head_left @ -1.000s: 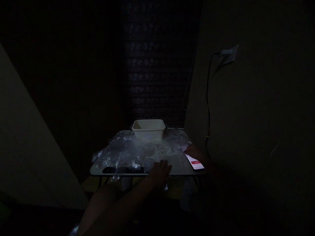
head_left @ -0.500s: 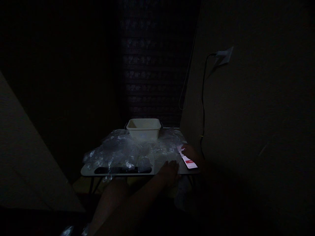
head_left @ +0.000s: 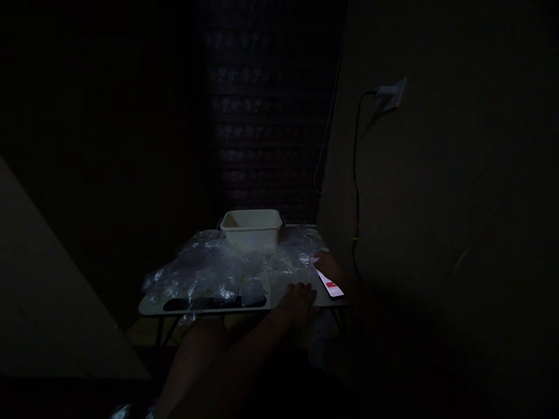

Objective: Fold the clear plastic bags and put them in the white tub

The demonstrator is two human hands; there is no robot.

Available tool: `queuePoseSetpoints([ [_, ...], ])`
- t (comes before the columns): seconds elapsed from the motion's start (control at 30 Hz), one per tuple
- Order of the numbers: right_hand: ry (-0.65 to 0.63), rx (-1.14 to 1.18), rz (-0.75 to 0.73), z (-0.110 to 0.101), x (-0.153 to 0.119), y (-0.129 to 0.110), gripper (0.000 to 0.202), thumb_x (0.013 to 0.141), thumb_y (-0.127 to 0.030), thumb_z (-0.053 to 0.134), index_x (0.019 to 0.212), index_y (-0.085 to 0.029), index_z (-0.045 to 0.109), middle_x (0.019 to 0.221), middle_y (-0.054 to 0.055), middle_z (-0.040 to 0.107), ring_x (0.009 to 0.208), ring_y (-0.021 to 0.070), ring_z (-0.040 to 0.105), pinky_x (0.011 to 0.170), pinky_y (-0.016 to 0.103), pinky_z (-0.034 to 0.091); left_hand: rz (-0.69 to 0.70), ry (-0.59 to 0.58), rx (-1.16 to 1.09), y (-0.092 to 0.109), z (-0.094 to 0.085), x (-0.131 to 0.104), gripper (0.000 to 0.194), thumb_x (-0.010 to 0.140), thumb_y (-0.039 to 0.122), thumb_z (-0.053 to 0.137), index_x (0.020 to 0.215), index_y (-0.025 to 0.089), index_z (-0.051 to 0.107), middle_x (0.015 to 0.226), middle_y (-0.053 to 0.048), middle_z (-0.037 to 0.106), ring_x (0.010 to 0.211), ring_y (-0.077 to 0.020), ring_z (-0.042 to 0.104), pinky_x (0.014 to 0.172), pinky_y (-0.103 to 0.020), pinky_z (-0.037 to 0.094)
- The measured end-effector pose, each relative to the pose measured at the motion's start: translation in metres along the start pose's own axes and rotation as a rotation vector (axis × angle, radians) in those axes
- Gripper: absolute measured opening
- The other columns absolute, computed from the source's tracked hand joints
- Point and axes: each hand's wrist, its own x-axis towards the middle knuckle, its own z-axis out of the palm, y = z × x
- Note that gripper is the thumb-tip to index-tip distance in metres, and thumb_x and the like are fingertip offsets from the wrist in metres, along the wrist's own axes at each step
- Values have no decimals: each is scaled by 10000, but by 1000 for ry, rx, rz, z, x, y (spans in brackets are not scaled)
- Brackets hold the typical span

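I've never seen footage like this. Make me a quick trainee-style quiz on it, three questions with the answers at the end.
1. True or false: the left hand is closer to the near edge of the table than the pale tub is.

2. Which thing is the right hand at?
A) the pale tub
B) the lit phone
C) the wall plug

3. Fill in the gap: around the tub, much of the tabletop is strewn with clear, crumpled ____.

Key:
1. True
2. B
3. plastic
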Motion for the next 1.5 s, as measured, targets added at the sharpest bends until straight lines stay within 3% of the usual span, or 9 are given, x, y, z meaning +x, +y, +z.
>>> queuePoseSetpoints([
  [0.3,-18,16,-12,2,-2,1,298,552,-73,390,826,-117,498,605,9,529,539,95,479,479,184,366,-1,-38,-21,1,5,3,464,759,412,132,1126,152,245,1201,-103,257,1066,-236,219,803,-397,192],
  [0.43,1,54,-67,5,-1,2,289,547,-80,387,806,-126,506,596,0,522,530,90,472,469,184,360,-25,0,3,1,4,5,469,761,407,119,1131,144,239,1192,-102,271,1066,-227,219,808,-389,191],
  [0.7,-1,126,-81,11,-4,-5,261,515,-69,421,745,-141,521,541,-22,490,489,78,448,433,172,340,-346,5,121,-18,-14,4,388,729,305,271,1013,79,409,1069,-155,399,981,-255,313,789,-440,193],
  [0.87,-33,90,-134,15,-6,-16,247,539,-86,412,749,-148,526,575,-10,523,518,88,468,466,181,357,-445,-47,110,-25,-19,-2,344,703,254,305,956,77,455,1001,-153,443,920,-250,364,756,-442,225],
  [1.03,-68,-21,-148,23,-6,-24,207,561,-117,432,734,-143,541,667,23,559,611,113,494,542,200,369,-449,-32,113,-28,-17,-7,359,698,274,309,955,71,454,963,-147,463,879,-245,386,745,-438,238],
  [1.33,-217,-138,-169,30,-8,-33,196,677,-190,362,668,-129,547,663,33,571,607,94,505,512,170,343,-495,-41,98,-30,-18,-9,372,712,281,276,968,72,448,988,-139,461,892,-243,387,757,-441,241],
  [1.5,-222,-214,-149,24,-8,-32,250,702,-159,303,674,-126,549,626,36,571,568,92,501,497,171,329,-459,-7,83,-29,-7,-7,482,729,380,226,1105,90,307,1133,-146,346,984,-263,324,751,-446,259],
])
